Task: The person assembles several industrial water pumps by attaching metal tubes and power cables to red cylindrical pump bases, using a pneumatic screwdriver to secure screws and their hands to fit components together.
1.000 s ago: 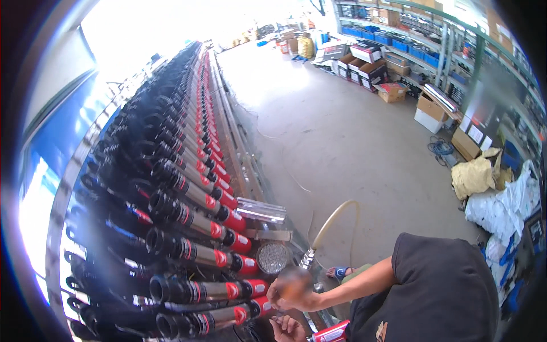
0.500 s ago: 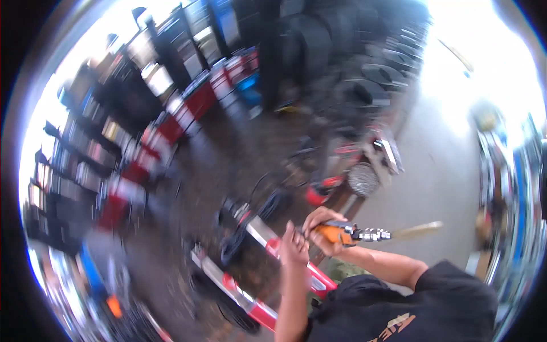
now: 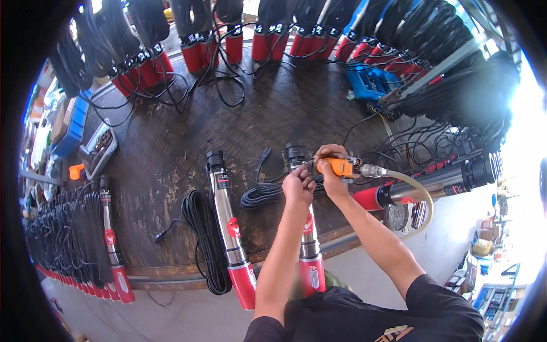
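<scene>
The right hand (image 3: 330,171) is wrapped around an orange air tool (image 3: 337,166), its tip aimed left at the top of a pump (image 3: 307,228); a pale hose (image 3: 419,196) curls off the tool's back end to the right; the left hand (image 3: 298,185) is pinched narrow on the pump's black head, just under the tool tip, fingers closed against it. That pump lies lengthwise on the steel bench (image 3: 171,148), steel body, red foot hanging over the near edge by the person's chest; a second pump (image 3: 229,225) lies just to its left, with a coiled black cable (image 3: 202,239) beside it; another coil (image 3: 268,196) sits between the two pumps; more red-ended pumps (image 3: 273,43) line the far edge.
</scene>
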`<state>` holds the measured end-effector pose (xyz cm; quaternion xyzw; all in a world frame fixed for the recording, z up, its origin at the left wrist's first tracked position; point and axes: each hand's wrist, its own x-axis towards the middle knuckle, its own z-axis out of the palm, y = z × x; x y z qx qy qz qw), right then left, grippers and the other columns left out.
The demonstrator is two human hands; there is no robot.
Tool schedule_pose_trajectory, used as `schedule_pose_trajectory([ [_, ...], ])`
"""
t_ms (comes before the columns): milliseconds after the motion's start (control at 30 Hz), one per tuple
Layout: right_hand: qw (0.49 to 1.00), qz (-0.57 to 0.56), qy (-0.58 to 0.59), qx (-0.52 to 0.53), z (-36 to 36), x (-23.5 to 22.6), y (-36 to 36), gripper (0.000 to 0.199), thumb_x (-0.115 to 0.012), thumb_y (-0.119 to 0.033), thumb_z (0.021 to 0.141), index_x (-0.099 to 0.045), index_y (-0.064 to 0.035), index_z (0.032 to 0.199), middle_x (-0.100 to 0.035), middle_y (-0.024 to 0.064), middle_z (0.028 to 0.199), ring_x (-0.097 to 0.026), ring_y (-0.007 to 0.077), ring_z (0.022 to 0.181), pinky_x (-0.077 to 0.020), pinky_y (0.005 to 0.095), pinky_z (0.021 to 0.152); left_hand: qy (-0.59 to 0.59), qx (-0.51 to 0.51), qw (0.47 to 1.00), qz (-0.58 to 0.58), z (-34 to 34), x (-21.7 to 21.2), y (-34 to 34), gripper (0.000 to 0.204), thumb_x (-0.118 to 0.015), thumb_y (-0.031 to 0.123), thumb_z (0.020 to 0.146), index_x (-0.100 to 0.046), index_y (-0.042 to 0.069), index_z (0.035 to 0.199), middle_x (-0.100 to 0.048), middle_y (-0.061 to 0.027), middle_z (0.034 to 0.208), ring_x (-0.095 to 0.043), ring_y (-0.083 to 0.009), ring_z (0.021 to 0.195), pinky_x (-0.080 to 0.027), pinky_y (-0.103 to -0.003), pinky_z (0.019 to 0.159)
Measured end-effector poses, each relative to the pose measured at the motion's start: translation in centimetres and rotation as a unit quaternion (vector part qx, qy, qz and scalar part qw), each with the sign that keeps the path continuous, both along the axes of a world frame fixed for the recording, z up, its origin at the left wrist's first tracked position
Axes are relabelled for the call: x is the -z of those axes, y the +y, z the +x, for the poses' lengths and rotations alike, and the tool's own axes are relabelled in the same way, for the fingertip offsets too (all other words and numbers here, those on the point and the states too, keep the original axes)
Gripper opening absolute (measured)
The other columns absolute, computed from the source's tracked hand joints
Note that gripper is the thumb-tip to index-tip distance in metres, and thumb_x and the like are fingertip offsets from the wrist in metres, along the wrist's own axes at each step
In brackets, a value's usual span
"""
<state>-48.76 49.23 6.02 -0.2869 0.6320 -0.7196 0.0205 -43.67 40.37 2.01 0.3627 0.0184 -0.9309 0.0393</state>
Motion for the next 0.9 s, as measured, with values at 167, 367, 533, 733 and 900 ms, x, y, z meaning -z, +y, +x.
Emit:
schedule_pose_trajectory([
  [167,0.999,-0.021,-0.03,-0.021,-0.8,0.1,-0.6,0.024,-0.051,0.009,0.087,-0.048,-0.006,0.105,-0.059,0.0089,0.1,-0.059,0.0145,0.086,-0.0512,0.0303,0.085,0.06,-0.018,0.998,0.019,0.2,1.8,-0.4,0.017,-0.049,0.013,0.102,-0.058,-0.001,0.106,-0.04,0.0042,0.067,-0.03,-0.0082,0.049,-0.028,-0.026,0.047],
  [367,0.997,-0.001,-0.026,-0.075,-1.3,-0.5,-1.5,0.022,-0.054,0.008,0.088,-0.051,-0.0068,0.104,-0.06,0.0067,0.098,-0.059,0.0111,0.086,-0.0507,0.0265,0.079,0.056,-0.031,0.998,-0.002,1.0,1.1,0.0,0.023,-0.045,0.013,0.103,-0.057,-0.002,0.116,-0.038,0.0041,0.067,-0.031,-0.0084,0.052,-0.029,-0.025,0.049],
  [533,0.998,-0.005,-0.062,-0.005,-2.3,-0.4,-3.1,0.019,-0.054,0.008,0.087,-0.052,-0.0066,0.099,-0.06,0.0077,0.091,-0.059,0.0153,0.078,-0.052,0.0305,0.075,-0.019,-0.059,0.981,-0.182,3.1,0.1,1.0,0.023,-0.041,0.009,0.104,-0.059,-0.002,0.114,-0.057,-0.0042,0.077,-0.052,-0.0109,0.059,-0.048,-0.026,0.056],
  [733,1.0,0.011,-0.023,-0.008,-2.6,0.5,-3.4,0.018,-0.056,0.008,0.086,-0.053,-0.0058,0.098,-0.061,0.0085,0.089,-0.059,0.0154,0.076,-0.052,0.0288,0.073,0.009,-0.089,0.954,-0.286,4.4,1.1,1.5,0.026,-0.035,0.013,0.108,-0.051,-0.005,0.12,-0.066,-0.0145,0.092,-0.066,-0.0187,0.068,-0.059,-0.032,0.067],
  [900,0.999,0.039,0.026,-0.015,-2.9,1.8,-3.2,0.018,-0.056,0.007,0.086,-0.053,-0.0056,0.098,-0.061,0.0077,0.09,-0.06,0.0147,0.076,-0.0526,0.0276,0.072,-0.004,-0.104,0.94,-0.325,4.0,-0.1,2.1,0.021,-0.051,0.016,0.105,-0.05,-0.004,0.114,-0.068,-0.0155,0.089,-0.071,-0.0216,0.069,-0.061,-0.032,0.065],
])
